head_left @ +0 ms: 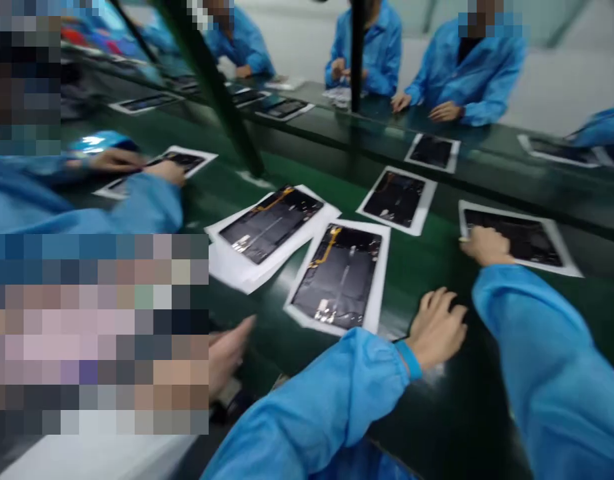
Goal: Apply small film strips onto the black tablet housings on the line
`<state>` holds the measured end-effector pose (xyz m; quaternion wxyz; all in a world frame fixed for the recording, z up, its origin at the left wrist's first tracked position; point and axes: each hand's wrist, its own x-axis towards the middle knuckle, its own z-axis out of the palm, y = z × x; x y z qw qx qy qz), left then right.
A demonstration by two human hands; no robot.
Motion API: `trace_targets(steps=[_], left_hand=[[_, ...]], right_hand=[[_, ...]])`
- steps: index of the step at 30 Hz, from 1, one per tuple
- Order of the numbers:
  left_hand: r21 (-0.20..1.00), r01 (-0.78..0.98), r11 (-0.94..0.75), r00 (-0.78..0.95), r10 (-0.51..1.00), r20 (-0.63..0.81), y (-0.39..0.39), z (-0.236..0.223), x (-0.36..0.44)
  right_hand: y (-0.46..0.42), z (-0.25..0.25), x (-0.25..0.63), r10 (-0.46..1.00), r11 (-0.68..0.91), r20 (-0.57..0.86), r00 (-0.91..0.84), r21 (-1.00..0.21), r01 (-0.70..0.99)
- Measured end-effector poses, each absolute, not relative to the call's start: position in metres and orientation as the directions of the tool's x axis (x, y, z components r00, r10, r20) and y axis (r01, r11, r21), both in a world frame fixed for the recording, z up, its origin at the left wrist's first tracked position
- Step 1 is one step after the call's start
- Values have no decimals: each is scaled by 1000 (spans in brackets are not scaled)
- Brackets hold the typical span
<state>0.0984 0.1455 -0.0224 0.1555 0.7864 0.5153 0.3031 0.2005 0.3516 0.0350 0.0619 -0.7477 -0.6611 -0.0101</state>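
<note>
On the dark green belt [427,267], the right hand [487,245] lay with loosely curled fingers on the near left corner of a white-bordered black panel [521,239], pinning rather than gripping it, apparently to steady the sheet. Just beside another such panel [339,277], the left hand [437,327] rested open and flat on the belt, holding nothing, while co-workers' hands [137,163] pressed their own sheets farther along.

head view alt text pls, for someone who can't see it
The right hand touches a dark panel on white backing; the left hand lies flat on the green belt. More panels lie about, workers in blue opposite.
</note>
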Motion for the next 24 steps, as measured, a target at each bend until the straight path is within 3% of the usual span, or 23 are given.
trace_targets(steps=[5,14,19,24], left_hand=[[605,665,-439,260,895,363,144,-24,104],[794,473,-382,184,924,334,144,-27,102],[956,179,-234,-2,971,238,153,-25,103],[970,-244,13,-170,984,-56,173,-14,85]], right_hand=[[345,35,186,995,-100,-14,101,58,993],[329,52,187,999,-8,-49,12,84,996],[294,70,194,1000,27,-12,-27,70,997],[217,91,198,987,159,-22,-158,23,987]])
